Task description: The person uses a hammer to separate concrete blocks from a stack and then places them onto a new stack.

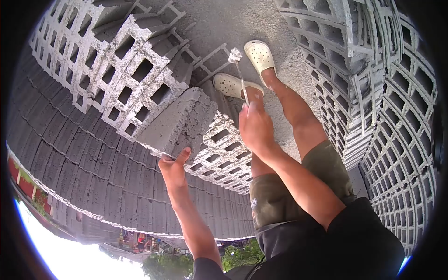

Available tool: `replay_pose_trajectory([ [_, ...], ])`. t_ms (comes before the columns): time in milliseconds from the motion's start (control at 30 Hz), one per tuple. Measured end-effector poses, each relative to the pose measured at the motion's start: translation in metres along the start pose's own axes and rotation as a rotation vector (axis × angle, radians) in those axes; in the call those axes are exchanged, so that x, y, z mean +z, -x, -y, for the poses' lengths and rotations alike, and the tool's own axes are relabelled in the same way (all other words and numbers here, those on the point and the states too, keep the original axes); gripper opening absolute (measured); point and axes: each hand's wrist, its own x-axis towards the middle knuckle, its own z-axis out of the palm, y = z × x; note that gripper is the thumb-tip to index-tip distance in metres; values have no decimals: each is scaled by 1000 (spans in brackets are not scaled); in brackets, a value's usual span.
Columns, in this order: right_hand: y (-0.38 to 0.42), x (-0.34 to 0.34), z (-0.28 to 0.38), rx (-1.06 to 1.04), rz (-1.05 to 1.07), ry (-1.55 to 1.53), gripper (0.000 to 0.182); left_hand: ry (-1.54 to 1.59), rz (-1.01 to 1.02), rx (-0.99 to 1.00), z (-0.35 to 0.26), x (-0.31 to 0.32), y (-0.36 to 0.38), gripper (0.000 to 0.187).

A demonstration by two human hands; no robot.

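Note:
My left hand [174, 171] is closed on the lower edge of a grey concrete block [179, 119], with the thumb against its rough end face. The fingers are partly hidden behind the edge. This block sits at the end of a stack of hollow concrete blocks [140, 70], its smooth side facing up and left. In my right hand [257, 127] is a thin stick with a lump on its end [242, 77], gripped by its lower part. The whitish, rough lump hangs over the ground near my feet, apart from the block.
More hollow blocks [396, 121] rise in tall stacks on the right. A long wall of stacked blocks [116, 172] curves along the left. My feet in cream clogs [260, 56] stand on the gritty ground [219, 28] between the stacks. Trees [168, 266] show in the distance.

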Motion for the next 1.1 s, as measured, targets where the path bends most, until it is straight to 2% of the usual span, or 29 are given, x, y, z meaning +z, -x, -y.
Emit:
replay_pose_trajectory([
  [33,-13,-22,9,205,212,-80,20,-236,-125,-68,10,-8,-7,36],
  [67,-21,-26,7,145,79,-92,24,-233,-130,-67,19,-7,-10,36],
  [167,-33,-49,9,172,182,-140,26,-96,-81,42,21,27,-33,41],
  [233,-30,-47,4,187,238,-121,27,-277,-157,-16,15,54,-45,52],
  [267,-27,-47,-1,170,235,-126,27,-352,-243,29,17,66,-49,54],
  [333,-9,-47,-14,186,324,-146,27,-388,-263,45,38,79,-76,54],
  [433,8,-48,-37,220,471,-131,29,-802,-410,-45,58,116,-122,68],
  [467,7,-47,-45,211,515,-135,29,-795,-415,-36,66,119,-133,68],
  [533,9,-51,-67,158,594,-65,27,-903,-561,-40,68,139,-151,71],
  [567,14,-56,-81,167,647,-41,26,-815,-478,-33,70,136,-145,72],
  [600,18,-62,-91,175,664,-50,27,-856,-484,52,80,131,-144,73],
  [667,25,-70,-110,167,685,-24,28,-857,-416,44,66,125,-126,72],
  [700,27,-67,-119,165,670,21,28,-912,-506,165,77,120,-125,69],
  [733,18,-63,-127,149,657,15,28,-816,-620,336,88,120,-116,59],
  [800,20,-58,-138,214,675,48,30,-851,-762,433,101,124,-84,53],
  [867,18,-52,-147,219,665,85,32,-838,-739,461,140,126,-63,53],
  [900,15,-53,-149,232,671,79,33,-891,-660,416,158,131,-55,57],
  [1000,18,-55,-146,261,686,83,34,-990,-581,473,174,149,-49,69],
  [1067,24,-53,-152,259,675,104,34,-978,-594,420,170,158,-61,72],
  [1100,25,-54,-148,268,656,68,33,-1012,-565,300,169,159,-69,75],
])
